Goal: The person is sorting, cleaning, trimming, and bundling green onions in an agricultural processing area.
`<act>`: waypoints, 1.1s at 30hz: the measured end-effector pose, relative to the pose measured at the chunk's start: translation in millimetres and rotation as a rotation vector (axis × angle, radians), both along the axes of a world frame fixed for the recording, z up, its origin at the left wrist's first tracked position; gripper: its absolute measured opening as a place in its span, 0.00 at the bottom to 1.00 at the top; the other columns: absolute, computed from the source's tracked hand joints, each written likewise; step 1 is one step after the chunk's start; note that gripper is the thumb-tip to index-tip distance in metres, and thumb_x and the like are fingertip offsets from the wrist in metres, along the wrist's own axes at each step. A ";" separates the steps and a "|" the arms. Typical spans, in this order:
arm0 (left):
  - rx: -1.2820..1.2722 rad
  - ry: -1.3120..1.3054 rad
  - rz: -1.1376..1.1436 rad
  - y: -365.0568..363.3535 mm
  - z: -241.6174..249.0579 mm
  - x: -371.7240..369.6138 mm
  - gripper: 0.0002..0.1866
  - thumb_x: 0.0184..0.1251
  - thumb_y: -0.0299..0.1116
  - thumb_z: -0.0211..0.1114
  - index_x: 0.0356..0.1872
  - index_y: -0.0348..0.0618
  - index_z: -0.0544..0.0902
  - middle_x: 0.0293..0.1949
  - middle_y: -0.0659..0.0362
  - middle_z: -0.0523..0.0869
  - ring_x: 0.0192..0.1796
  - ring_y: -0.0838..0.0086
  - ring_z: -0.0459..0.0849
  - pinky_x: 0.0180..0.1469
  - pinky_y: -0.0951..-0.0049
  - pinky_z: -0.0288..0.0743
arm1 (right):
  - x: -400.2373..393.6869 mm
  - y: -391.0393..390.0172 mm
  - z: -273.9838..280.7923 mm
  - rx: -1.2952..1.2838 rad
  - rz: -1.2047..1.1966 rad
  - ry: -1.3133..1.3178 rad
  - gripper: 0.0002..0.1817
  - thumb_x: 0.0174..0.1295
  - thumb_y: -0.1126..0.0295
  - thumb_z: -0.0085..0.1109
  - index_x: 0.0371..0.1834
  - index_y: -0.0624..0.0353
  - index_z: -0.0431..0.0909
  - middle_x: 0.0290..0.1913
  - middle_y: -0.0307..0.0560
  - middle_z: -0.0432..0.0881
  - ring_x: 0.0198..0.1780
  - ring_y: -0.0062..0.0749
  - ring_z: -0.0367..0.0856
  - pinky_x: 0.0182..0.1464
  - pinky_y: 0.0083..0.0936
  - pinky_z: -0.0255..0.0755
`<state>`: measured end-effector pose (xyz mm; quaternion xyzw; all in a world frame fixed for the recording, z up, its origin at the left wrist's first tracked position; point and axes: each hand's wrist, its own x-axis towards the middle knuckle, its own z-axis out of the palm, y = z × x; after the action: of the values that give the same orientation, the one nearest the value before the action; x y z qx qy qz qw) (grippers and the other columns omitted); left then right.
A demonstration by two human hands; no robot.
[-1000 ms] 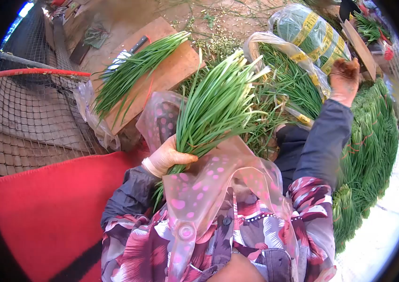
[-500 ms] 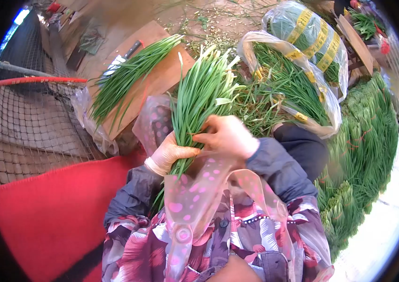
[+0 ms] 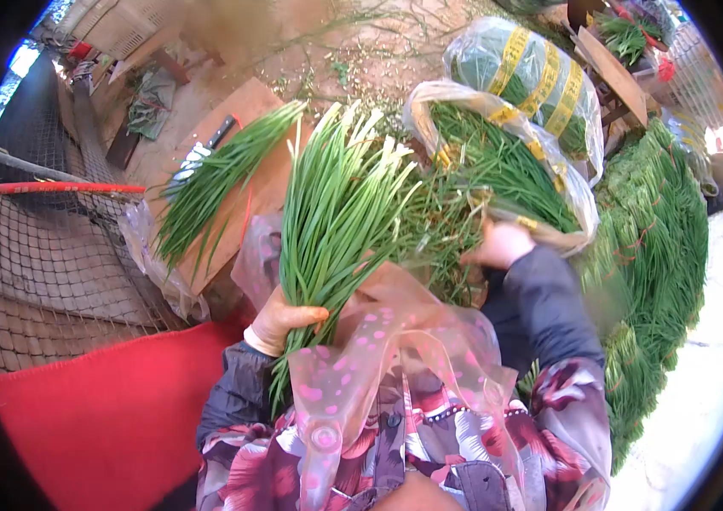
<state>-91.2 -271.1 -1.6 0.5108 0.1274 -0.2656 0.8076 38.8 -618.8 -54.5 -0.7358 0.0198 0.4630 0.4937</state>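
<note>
No txt was legible. Closest to it: dark print on yellow bands [image 3: 539, 80] around the rear clear plastic bag [image 3: 487, 70], approx. 3 of them, set slantwise, w/ marks in a row along each; too sm. & blurry to make out, so wording, brand & nos. couldn't be told. Similar dark marks showed on yellow patches [image 3: 536, 150] of the front open plastic bag [image 3: 429, 92], at sev. spots along its edge; also unreadable, partly b/c the plastic was creased. The red bar [image 3: 54, 188], far L of view, bore tiny darker specks, poss. lettering; couldn't tell.
</note>
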 end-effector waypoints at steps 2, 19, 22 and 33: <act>0.015 -0.027 0.028 -7.8 7.0 5.5 0.27 0.46 0.30 0.74 0.50 0.36 0.77 0.32 0.56 0.82 0.24 0.76 0.77 0.27 0.78 0.70 | -29.7 16.7 -25.8 0.270 0.081 0.222 0.53 0.56 0.36 0.59 0.75 0.62 0.50 0.64 0.61 0.71 0.62 0.46 0.74 0.65 0.42 0.66; 1.658 -1.036 -0.534 -89.1 -0.9 45.2 0.41 0.48 0.36 0.70 0.67 0.43 0.65 0.40 0.48 0.75 0.42 0.52 0.81 0.40 0.56 0.74 | -8.5 122.0 -36.5 1.312 -0.517 0.410 0.33 0.58 0.56 0.67 0.63 0.61 0.70 0.53 0.51 0.81 0.55 0.42 0.79 0.62 0.39 0.72; 1.211 -1.033 -0.478 -62.5 37.0 39.8 0.37 0.49 0.34 0.72 0.64 0.43 0.69 0.49 0.47 0.78 0.50 0.55 0.80 0.51 0.60 0.74 | -12.0 111.9 -33.8 1.335 -0.506 0.376 0.32 0.57 0.58 0.65 0.63 0.63 0.71 0.49 0.50 0.83 0.52 0.43 0.81 0.61 0.40 0.73; -0.117 -0.016 -0.012 -98.2 -47.7 23.0 0.31 0.56 0.20 0.68 0.62 0.40 0.69 0.54 0.56 0.78 0.51 0.70 0.80 0.53 0.69 0.76 | -24.5 124.4 -50.1 1.342 -0.365 0.500 0.32 0.56 0.56 0.66 0.61 0.63 0.72 0.52 0.49 0.82 0.54 0.39 0.80 0.60 0.36 0.74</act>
<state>-68.2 -369.2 -49.4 0.4658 0.1021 -0.2733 0.8354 14.3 -494.4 -104.7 -0.1330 -0.0335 0.4398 0.8875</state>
